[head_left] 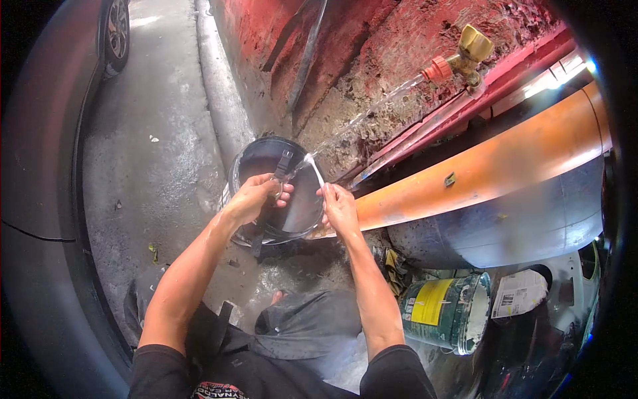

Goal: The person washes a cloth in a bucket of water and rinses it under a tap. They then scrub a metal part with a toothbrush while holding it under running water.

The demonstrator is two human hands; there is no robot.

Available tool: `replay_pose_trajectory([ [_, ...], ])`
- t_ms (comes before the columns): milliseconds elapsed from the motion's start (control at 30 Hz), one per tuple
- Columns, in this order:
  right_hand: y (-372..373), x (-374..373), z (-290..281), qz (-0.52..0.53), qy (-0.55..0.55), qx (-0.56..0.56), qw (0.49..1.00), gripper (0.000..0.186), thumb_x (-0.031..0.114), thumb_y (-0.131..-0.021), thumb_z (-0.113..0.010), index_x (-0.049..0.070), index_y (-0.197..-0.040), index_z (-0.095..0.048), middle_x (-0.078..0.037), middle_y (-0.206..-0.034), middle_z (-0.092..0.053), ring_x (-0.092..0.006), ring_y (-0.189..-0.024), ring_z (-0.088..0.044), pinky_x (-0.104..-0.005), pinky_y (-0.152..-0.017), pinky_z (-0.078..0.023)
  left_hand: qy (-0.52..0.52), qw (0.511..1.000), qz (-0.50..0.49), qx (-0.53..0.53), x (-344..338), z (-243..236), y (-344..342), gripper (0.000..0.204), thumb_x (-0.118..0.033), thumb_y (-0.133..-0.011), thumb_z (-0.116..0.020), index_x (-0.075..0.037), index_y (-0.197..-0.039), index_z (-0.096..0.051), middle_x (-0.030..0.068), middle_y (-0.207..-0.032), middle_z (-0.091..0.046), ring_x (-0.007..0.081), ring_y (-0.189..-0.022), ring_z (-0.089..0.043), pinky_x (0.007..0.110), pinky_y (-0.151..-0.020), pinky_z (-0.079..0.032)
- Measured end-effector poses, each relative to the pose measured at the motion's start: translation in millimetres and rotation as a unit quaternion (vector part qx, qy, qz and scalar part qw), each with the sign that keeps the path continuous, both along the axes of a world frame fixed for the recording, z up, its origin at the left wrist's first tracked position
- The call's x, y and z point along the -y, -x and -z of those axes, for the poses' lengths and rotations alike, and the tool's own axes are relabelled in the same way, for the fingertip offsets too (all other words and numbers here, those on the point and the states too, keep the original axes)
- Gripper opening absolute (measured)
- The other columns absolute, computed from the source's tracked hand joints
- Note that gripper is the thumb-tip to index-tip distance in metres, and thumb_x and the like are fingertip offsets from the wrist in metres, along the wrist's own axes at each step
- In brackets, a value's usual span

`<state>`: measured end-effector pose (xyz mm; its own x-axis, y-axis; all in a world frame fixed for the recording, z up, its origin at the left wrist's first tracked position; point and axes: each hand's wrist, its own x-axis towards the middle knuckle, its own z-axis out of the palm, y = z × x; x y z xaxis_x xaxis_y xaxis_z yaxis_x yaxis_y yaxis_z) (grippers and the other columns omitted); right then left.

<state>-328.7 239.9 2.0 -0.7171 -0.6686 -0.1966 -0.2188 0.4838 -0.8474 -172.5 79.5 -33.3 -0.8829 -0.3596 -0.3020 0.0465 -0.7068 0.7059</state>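
Note:
Over a black bucket [304,209], my left hand [256,196] is closed around a dark strap [284,161] with a small rounded piece I cannot make out clearly, in the stream of water. My right hand [339,206] grips a slim white brush [317,171], its tip raised beside the strap and the running water. The water [385,100] falls from a brass tap [473,50] with a red fitting [435,70] at the upper right. Both forearms look wet.
A dark car [46,199] stands at my left. A red, grimy wall [359,40] rises ahead. An orange pipe [478,169] and a large grey drum [525,226] lie to my right, above a green pail [425,309] and a metal panel [571,292].

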Motion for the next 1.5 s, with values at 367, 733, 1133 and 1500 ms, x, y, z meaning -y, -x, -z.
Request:
replay_pose_trajectory([
  [367,-7,1,14,-0.104,0.023,-0.142,0.984,0.032,0.031,-0.099,-0.054,0.002,-0.096,-0.068,-0.009,-0.07,-0.062,-0.0175,-0.052,-0.059,-0.031,-0.05,-0.046,0.034,0.999,0.014,-0.019,-3,3,5,0.017,-0.007,-0.095,-0.056,-0.003,-0.111,-0.059,0.0041,-0.097,-0.066,0.0107,-0.082,-0.061,0.024,-0.072,-0.052],
  [733,-17,6,-11,-0.174,0.029,-0.242,0.954,0.028,0.03,-0.097,-0.055,0.005,-0.095,-0.068,-0.02,-0.085,-0.066,-0.0405,-0.079,-0.064,-0.0464,-0.069,-0.049,0.138,0.989,0.033,-0.043,11,-15,2,0.018,-0.01,-0.092,-0.058,-0.002,-0.107,-0.064,0.0009,-0.09,-0.063,0.0088,-0.077,-0.056,0.025,-0.069,-0.046],
  [1133,-13,0,-13,-0.174,-0.038,-0.24,0.954,0.025,0.023,-0.098,-0.053,0.002,-0.099,-0.066,-0.02,-0.074,-0.061,-0.0384,-0.069,-0.062,-0.0409,-0.063,-0.048,0.05,0.996,0.03,-0.065,24,-14,-4,0.04,-0.028,-0.095,-0.053,0.002,-0.122,-0.052,0.0132,-0.116,-0.066,0.0166,-0.094,-0.063,0.029,-0.083,-0.052],
  [1500,-35,17,-10,-0.23,0.008,-0.25,0.94,0.025,0.028,-0.098,-0.052,0.007,-0.093,-0.062,-0.022,-0.077,-0.064,-0.0436,-0.075,-0.063,-0.0522,-0.061,-0.046,-0.108,0.99,-0.052,-0.076,26,-4,5,0.075,-0.061,-0.099,-0.027,0.006,-0.12,-0.049,0.0208,-0.111,-0.063,0.033,-0.105,-0.064,0.046,-0.096,-0.05],
])
